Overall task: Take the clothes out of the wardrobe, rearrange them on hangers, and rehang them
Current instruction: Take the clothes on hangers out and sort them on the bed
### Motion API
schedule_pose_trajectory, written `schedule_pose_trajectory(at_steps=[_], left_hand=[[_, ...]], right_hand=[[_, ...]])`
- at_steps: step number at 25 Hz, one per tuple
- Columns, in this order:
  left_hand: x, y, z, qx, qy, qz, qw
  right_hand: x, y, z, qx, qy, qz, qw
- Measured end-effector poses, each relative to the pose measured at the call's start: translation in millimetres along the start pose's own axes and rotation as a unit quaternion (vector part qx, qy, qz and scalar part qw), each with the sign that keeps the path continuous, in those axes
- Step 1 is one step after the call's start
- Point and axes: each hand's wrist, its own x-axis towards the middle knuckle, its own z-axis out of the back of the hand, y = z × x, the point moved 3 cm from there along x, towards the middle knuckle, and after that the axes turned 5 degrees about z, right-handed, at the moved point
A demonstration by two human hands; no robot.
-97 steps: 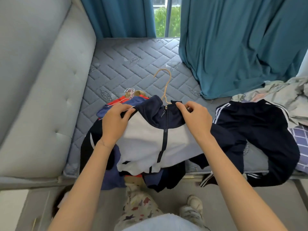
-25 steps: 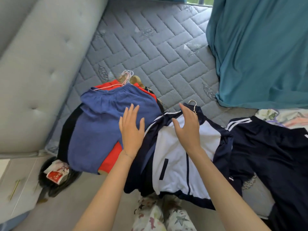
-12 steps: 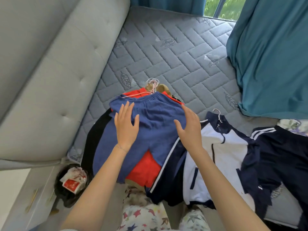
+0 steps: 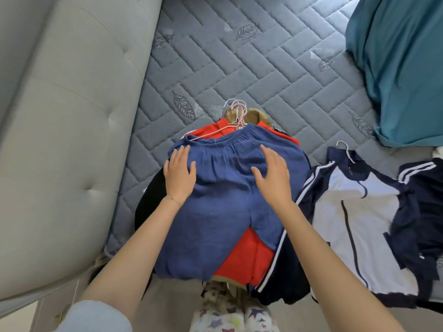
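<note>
Blue shorts (image 4: pixel 223 202) lie on top of a pile of hung clothes at the mattress's near edge, over a red garment (image 4: pixel 249 259). Thin pink and white hangers (image 4: pixel 236 113) stick out at the pile's far end. My left hand (image 4: pixel 178 174) lies flat on the shorts' left side, fingers straight. My right hand (image 4: pixel 273 176) is spread over their right side, near the waistband. To the right lies a navy and white zip jacket (image 4: pixel 354 226) on a white hanger (image 4: pixel 345 149).
The grey quilted mattress (image 4: pixel 239 68) stretches ahead. A padded grey headboard (image 4: pixel 60 140) runs along the left. A teal curtain (image 4: pixel 402 68) drapes onto the bed at the right. Dark navy striped clothing (image 4: pixel 424 188) lies at the far right.
Both hands let go of the navy and white jacket, now laid aside to the right. They moved left and forward onto the blue shorts, toward the waistband.
</note>
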Motion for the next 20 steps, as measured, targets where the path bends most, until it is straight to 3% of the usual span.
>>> schedule_pose_trajectory(at_steps=[6,13,20], left_hand=[[69,40,-57,-0.021,-0.011,0.03,0.999],[114,45,-77,0.017,-0.133,-0.063,0.989],[135,11,-87,-0.051,-0.099,-0.068,0.991]], right_hand=[[61,-57,-54,-0.032,0.012,0.014,0.999],[136,-103,-90,-0.107,0.033,0.033,0.993],[161,-114,-100,-0.187,0.064,0.009,0.98]])
